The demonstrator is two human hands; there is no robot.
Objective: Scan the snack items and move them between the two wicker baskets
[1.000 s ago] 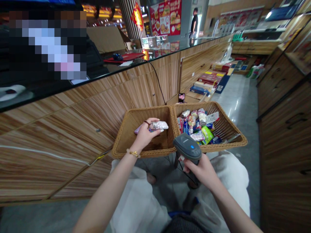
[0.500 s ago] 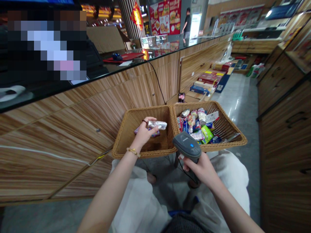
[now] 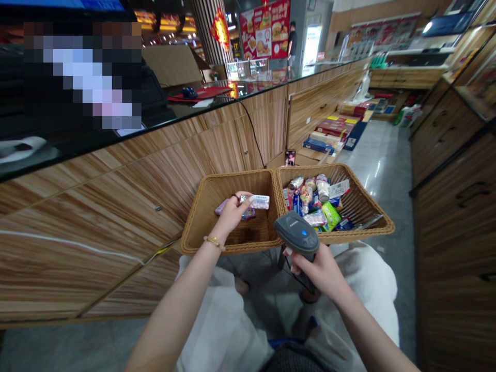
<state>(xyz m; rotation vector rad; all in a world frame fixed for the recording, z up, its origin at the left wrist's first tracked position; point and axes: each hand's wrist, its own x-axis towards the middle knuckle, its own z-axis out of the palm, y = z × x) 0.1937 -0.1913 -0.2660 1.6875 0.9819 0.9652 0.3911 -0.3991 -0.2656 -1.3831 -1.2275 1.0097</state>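
My left hand (image 3: 231, 213) is closed on a small white pack (image 3: 260, 202) with a barcode label facing up, held over the left wicker basket (image 3: 194, 217). Beneath that hand, a purple item (image 3: 221, 207) and another small colourful pack lie in the basket. A dark grey barcode scanner (image 3: 296, 233) with a lit blue light is gripped in my right hand (image 3: 318, 266), in front of the right wicker basket (image 3: 372, 212). That basket holds several snack packs, including a green packet (image 3: 330, 216) and a small jar (image 3: 323, 187).
A wood-panelled counter (image 3: 155, 175) runs along the left, with a black cable (image 3: 253, 129) hanging down it. Stacked boxes (image 3: 335, 126) sit beyond the baskets. Drawers (image 3: 457, 206) line the right side. A person (image 3: 292, 44) stands far back.
The white pack has turned in my left hand, so its barcode label now shows, and it has shifted slightly right. My right hand and the scanner have barely moved.
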